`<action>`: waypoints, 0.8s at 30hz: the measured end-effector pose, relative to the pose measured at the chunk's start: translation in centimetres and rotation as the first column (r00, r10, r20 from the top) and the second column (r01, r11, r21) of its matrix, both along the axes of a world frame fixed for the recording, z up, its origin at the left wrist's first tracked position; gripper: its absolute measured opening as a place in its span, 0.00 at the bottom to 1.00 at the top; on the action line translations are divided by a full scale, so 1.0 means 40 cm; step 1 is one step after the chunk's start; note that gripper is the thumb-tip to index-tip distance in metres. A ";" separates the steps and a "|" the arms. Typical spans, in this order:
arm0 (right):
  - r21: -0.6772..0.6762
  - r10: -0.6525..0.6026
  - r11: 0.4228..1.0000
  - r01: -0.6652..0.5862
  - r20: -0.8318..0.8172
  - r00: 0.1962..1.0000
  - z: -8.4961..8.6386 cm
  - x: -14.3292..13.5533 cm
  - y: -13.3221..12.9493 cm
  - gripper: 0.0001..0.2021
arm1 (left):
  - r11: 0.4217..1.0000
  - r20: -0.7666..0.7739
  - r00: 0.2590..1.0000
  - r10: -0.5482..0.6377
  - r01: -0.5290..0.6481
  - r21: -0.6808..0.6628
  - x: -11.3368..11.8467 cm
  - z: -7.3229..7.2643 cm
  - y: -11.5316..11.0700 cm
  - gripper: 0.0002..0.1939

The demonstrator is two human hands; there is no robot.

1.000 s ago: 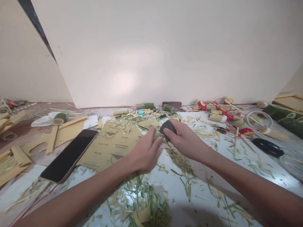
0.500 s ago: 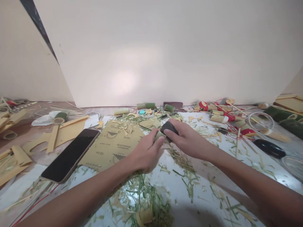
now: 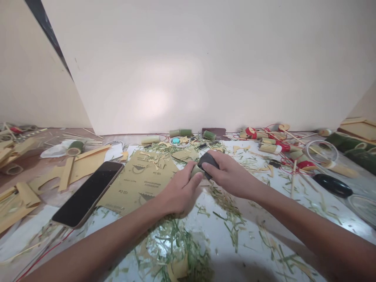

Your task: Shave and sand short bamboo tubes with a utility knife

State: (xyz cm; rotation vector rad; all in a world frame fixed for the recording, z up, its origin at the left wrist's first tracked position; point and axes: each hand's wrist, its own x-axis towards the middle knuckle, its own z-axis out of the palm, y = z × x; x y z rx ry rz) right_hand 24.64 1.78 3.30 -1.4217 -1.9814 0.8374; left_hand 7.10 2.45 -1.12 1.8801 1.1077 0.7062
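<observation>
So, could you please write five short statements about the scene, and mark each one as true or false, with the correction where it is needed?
1. The left hand holds a pale green piece. True.
2. The right hand holds a red cup. False: it holds a dark block.
3. A phone lies left of the hands. True.
4. Beside the phone, toward the hands, lies a blue towel. False: a printed sheet of abrasive paper lies there.
5. Green shavings are scattered below the hands. True.
</observation>
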 end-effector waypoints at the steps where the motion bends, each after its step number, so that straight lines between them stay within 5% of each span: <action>1: -0.044 0.026 0.999 -0.027 -0.037 0.999 0.001 0.003 0.001 0.11 | 1.000 0.006 1.000 0.011 -0.010 -0.011 0.000 -0.002 0.001 0.24; 5: -0.224 0.033 0.969 -0.106 -0.310 0.950 0.013 0.028 0.009 0.13 | 0.989 0.222 0.975 0.014 0.019 -0.150 -0.005 -0.013 0.013 0.22; 10: -0.252 -0.063 0.964 -0.083 -0.519 0.853 0.022 0.054 0.019 0.14 | 0.905 0.571 0.821 -0.003 0.245 -0.348 -0.012 -0.025 0.032 0.23; 20: -0.141 0.036 0.985 -0.098 -0.387 0.921 0.003 0.042 0.021 0.11 | 0.857 0.683 0.727 0.064 0.311 -0.411 -0.024 -0.029 0.035 0.19; 24: -0.120 -0.030 0.993 -0.014 -0.351 0.936 0.007 0.045 0.027 0.10 | 0.913 0.609 0.792 0.031 0.225 -0.340 -0.024 -0.020 0.032 0.18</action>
